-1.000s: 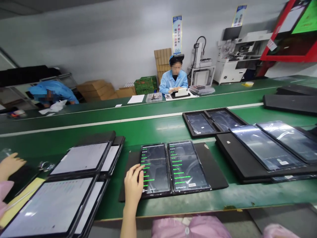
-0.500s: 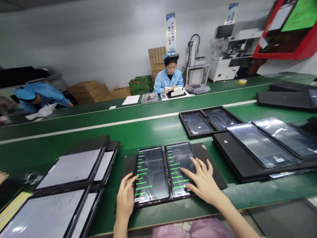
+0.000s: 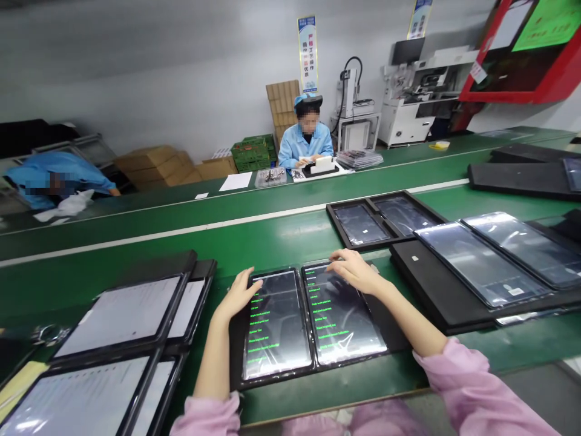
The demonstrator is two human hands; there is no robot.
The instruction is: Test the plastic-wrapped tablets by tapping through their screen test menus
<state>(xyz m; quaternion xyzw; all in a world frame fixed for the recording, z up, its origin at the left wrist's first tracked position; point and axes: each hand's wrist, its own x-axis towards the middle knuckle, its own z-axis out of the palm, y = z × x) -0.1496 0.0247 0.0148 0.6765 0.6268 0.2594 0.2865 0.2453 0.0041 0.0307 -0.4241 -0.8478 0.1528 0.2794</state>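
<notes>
Two tablets lie side by side on a black foam tray (image 3: pixel 394 332), their dark screens listing tests in green text. At the upper left corner of the left tablet (image 3: pixel 281 327) is my left hand (image 3: pixel 239 295), its fingers along the edge and its thumb over the glass. My right hand (image 3: pixel 356 270) reaches over the top of the right tablet (image 3: pixel 345 321), fingers bent with the tips near the upper part of the screen. Neither hand grips anything; exact fingertip contact is hard to tell.
Stacked tablets with white screens (image 3: pixel 122 315) stand at the left. On the right, more tablets (image 3: pixel 485 266) rest on black foam, with a two-slot tray (image 3: pixel 358 225) behind. Across the green bench a co-worker (image 3: pixel 306 142) sits; another person (image 3: pixel 59 175) bends over at far left.
Both hands have moved up from the lower and middle parts of the tablets to their top ends. The right hand no longer covers the middle of its screen.
</notes>
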